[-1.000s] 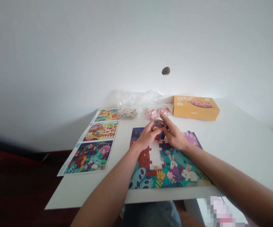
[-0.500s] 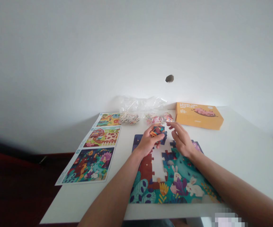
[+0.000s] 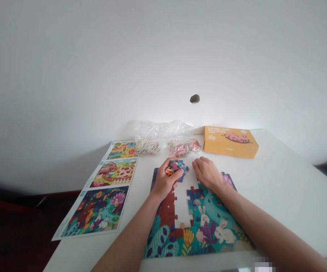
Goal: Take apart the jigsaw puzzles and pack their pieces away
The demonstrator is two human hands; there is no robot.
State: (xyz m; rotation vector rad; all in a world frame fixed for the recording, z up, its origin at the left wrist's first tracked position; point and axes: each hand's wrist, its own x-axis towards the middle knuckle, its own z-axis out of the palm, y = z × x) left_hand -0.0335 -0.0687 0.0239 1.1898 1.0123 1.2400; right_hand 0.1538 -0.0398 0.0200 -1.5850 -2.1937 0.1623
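Observation:
My left hand (image 3: pixel 163 180) is closed around a small pile of colourful jigsaw pieces (image 3: pixel 175 166), thumb resting on top, above the upper left of the puzzle. My right hand (image 3: pixel 208 173) is at the puzzle's upper right, fingers curled down and pressed together. Whatever its fingertips pinch, if anything, is hidden. Below both hands lies a partly assembled forest jigsaw puzzle (image 3: pixel 207 241) with white rabbits, flowers and a brown trunk. White table shows through a tall gap in its middle and between the hands.
Picture sheets (image 3: pixel 95 211) of a forest, a farm and other animals lie at left. Two clear bags of pieces, one pale (image 3: pixel 148 147) and one pinkish (image 3: pixel 183 147), sit near the wall. An orange puzzle box (image 3: pixel 230 142) stands behind my right hand. The white table (image 3: pixel 282 196) extends right.
My right hand's fingers, raised and apart before, are now curled down and together. My left hand still holds the pile. The whole view has shifted slightly.

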